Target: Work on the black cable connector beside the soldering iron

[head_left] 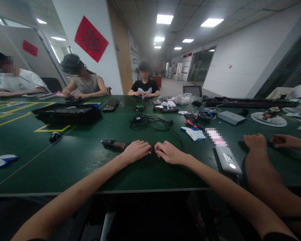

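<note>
My left hand (137, 151) is wrapped round the rear end of a dark electric screwdriver (112, 144), which lies on the green table with its tip to the left. A small metallic bit shows by the fingertips of that hand. Close beside it, my right hand (168, 152) is closed in a pinch, its fingertips almost meeting the left ones. A black cable (179, 136) curves down behind my right wrist toward those fingers; its end is hidden. Beyond both hands lies the rest of the cable, coiled with a black adapter (137, 118).
A co-worker's hands (256, 142) rest at the right, near a white power device (228, 159). Ahead lie a red screwdriver (192, 124), white-blue gloves (194, 133) and several electronic parts. A black tray (67, 115) and a mouse (55, 136) are at left. People sit across the table.
</note>
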`<state>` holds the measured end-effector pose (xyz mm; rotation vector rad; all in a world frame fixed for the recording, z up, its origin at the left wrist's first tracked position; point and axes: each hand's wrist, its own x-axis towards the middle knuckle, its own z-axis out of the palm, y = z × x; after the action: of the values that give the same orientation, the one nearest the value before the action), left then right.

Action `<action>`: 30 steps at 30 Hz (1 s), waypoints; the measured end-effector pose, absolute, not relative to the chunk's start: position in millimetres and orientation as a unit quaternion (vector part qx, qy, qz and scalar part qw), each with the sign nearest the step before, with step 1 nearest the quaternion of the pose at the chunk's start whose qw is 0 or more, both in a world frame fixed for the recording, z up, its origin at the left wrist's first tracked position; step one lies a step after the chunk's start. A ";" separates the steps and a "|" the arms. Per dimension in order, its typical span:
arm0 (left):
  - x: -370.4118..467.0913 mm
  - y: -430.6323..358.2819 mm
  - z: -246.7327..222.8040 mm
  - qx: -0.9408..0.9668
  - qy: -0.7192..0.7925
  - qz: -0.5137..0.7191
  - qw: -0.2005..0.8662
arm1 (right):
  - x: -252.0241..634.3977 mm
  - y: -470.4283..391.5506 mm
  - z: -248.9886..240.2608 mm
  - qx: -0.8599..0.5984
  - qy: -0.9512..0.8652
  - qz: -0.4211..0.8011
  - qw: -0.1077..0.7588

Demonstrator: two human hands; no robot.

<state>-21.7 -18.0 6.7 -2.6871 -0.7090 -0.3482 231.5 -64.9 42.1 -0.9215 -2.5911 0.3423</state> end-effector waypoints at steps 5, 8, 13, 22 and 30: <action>-29.3 -19.5 20.0 -0.958 -0.232 -0.118 0.120 | 223.4 -64.4 34.2 -0.309 -0.918 0.167 0.185; -45.0 -18.0 30.2 -0.969 -0.205 -0.118 0.076 | 224.4 -61.1 29.2 -0.290 -0.929 0.143 0.179; -62.0 -9.5 26.6 -0.962 -0.226 -0.139 0.062 | 227.8 -54.4 29.8 -0.309 -0.927 0.122 0.174; -54.2 -4.3 12.2 -0.956 -0.232 -0.162 0.085 | 212.3 -50.2 29.0 -0.338 -0.894 0.186 0.230; -38.1 -3.8 6.1 -0.958 -0.215 -0.176 0.074 | 213.1 -46.4 21.6 -0.371 -0.887 0.092 0.260</action>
<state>-38.1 -3.8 6.1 -2.8752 -0.6463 -0.5284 213.1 -46.4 21.6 -1.0035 -2.4017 0.2490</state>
